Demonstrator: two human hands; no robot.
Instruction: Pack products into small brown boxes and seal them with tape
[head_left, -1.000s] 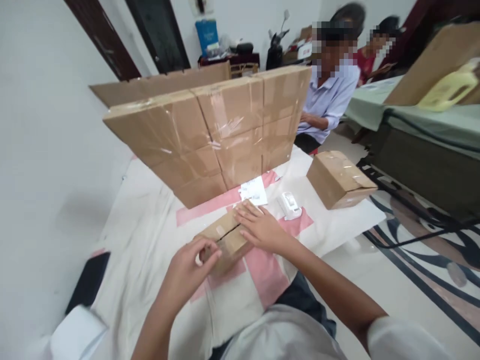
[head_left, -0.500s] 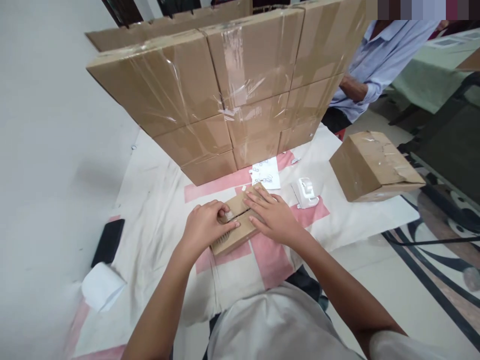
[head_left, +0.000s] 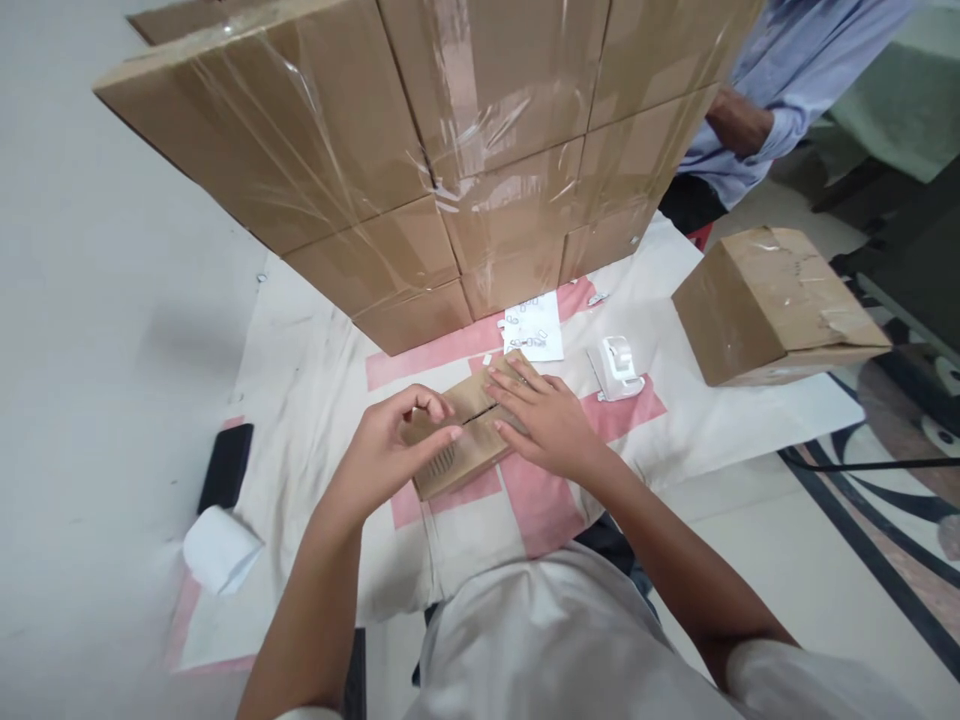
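Note:
A small, flat cardboard box (head_left: pixel 472 448) lies at an angle on the cloth-covered table, with a dark seam running along its top between two flaps. My right hand (head_left: pixel 549 425) rests flat on the far right part of the box, fingers stretched across the seam. Over the near left end is my left hand (head_left: pixel 386 440), its thumb and curled fingers apart, with nothing visible between them. Printed dark stripes show on the box beside the left thumb. A white tape dispenser (head_left: pixel 619 368) stands to the right of my right hand.
A large wall of taped cardboard boxes (head_left: pixel 517 220) stands behind. On the right sits another carton (head_left: pixel 817 290). A marked paper sheet (head_left: pixel 541 325) lies behind the small box; a black phone-like object (head_left: pixel 225 468) and white paper roll (head_left: pixel 219 548) lie left. A person's arm (head_left: pixel 742 122) is beyond.
My left hand has drawn back to the left from the seam, its thumb and fingers parting. My right hand stays flat on the box. The camera view has tilted down slightly.

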